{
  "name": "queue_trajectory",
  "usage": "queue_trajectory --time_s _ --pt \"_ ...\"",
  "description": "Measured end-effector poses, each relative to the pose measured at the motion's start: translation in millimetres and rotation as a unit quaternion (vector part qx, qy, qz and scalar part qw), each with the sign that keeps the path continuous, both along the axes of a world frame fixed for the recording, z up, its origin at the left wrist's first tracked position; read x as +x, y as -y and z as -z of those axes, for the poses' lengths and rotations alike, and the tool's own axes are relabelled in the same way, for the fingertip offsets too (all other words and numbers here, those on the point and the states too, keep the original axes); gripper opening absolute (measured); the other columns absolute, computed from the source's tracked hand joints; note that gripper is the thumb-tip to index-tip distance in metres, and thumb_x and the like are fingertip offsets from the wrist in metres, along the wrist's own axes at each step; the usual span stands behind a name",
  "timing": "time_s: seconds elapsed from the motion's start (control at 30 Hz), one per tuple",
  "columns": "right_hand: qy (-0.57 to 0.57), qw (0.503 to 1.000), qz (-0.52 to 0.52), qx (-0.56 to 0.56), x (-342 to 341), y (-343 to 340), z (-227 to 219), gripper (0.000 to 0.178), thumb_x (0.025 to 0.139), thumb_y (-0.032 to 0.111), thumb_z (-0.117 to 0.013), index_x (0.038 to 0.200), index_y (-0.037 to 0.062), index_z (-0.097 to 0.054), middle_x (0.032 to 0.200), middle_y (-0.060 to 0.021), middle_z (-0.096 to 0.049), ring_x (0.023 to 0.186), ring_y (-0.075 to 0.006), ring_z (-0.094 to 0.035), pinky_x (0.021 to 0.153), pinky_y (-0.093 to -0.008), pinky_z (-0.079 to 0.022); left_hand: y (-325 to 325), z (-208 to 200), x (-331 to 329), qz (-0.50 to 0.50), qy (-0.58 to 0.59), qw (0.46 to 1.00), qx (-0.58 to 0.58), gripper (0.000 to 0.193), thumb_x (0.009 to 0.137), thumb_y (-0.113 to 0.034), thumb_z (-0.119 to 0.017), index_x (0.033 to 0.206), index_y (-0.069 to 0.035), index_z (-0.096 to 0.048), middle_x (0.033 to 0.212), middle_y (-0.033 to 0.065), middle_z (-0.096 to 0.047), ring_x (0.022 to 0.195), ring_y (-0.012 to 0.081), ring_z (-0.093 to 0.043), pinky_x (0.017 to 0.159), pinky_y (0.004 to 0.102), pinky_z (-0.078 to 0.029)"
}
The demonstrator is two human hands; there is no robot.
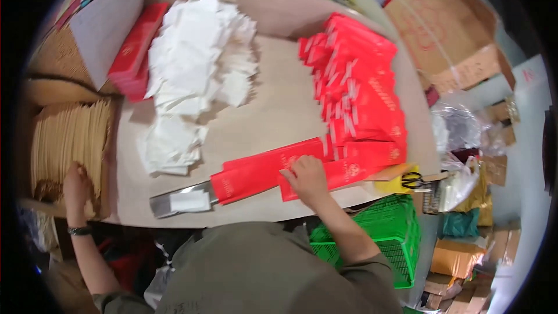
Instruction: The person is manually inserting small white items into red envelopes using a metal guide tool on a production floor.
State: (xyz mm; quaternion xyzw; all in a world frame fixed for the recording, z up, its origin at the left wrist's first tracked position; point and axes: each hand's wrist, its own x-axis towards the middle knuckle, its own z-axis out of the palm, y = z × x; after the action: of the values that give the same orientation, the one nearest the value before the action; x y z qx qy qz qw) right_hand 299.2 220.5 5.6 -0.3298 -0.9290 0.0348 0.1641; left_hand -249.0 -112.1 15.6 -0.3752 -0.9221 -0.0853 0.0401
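Observation:
My left hand point(75, 191) reaches into a cardboard box at the far left. Its fingers draw together at the front of a tightly packed row of thin tan strips point(70, 139); what lies between the fingertips is too small to tell. Near the table's front edge, my right hand point(309, 179) is closed on a long red paper sleeve point(349, 171) with gold print, which slants up to the right. More red sleeves point(247, 177) lie overlapping to its left. They partly cover a shiny metal tray point(165, 203) with a small white packet point(190, 200) in it.
A heap of white packets point(189, 52) covers the back left, beside stacked red sleeves point(136, 46). Filled red sleeves point(360, 81) pile up at the right. Black-handled scissors point(411, 181) sit at the right edge. Below stands a green crate point(389, 227); cartons point(442, 29) lie beyond.

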Motion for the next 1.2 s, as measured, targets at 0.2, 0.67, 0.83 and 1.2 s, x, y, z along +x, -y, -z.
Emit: queue_trajectory --time_s 0.2,0.67,0.83,1.2 --pt "-0.006 0.994 -0.023 0.102 -24 -52 -84 0.030 0.090 0.031 -0.067 0.068 0.0119 -0.059 0.071 -0.0106 -0.060 0.068 -0.0298 -0.063 0.059 -0.0437 -0.049 51 32 -78 0.026 0.055 0.998 -0.034 0.015 0.086 -0.005 -0.060 0.099 0.001 -0.057 0.091 0.0267 -0.064 0.084 0.0471 -0.063 0.069 0.0510 -0.050" --pt "0.012 0.895 -0.431 -0.115 -109 50 -12 0.046 0.084 0.027 -0.075 0.126 0.0167 -0.063 0.140 -0.0246 -0.049 0.131 -0.0418 -0.046 0.109 -0.0517 -0.038 0 -9 192 0.046 0.471 0.838 0.273 0.017 0.098 -0.001 -0.057 0.112 0.001 -0.067 0.088 -0.0025 -0.061 0.080 0.0065 -0.054 0.074 0.0223 -0.046" --pt "0.016 0.892 -0.408 -0.194 -111 41 -5 0.049 0.084 0.028 -0.075 0.129 0.0162 -0.061 0.143 -0.0250 -0.046 0.133 -0.0420 -0.044 0.109 -0.0508 -0.039 -6 -23 192 0.103 0.513 0.833 0.179 0.017 0.098 -0.002 -0.057 0.112 0.000 -0.067 0.088 -0.0018 -0.062 0.080 0.0067 -0.054 0.074 0.0224 -0.047" --pt "0.001 0.895 -0.409 -0.180 -110 41 -10 0.049 0.083 0.027 -0.077 0.124 0.0077 -0.059 0.143 -0.0277 -0.045 0.130 -0.0457 -0.046 0.110 -0.0515 -0.040 -24 -32 166 0.080 0.565 0.812 0.127 0.008 0.095 0.001 -0.061 0.101 0.002 -0.065 0.088 -0.0012 -0.064 0.082 0.0075 -0.057 0.075 0.0233 -0.048"
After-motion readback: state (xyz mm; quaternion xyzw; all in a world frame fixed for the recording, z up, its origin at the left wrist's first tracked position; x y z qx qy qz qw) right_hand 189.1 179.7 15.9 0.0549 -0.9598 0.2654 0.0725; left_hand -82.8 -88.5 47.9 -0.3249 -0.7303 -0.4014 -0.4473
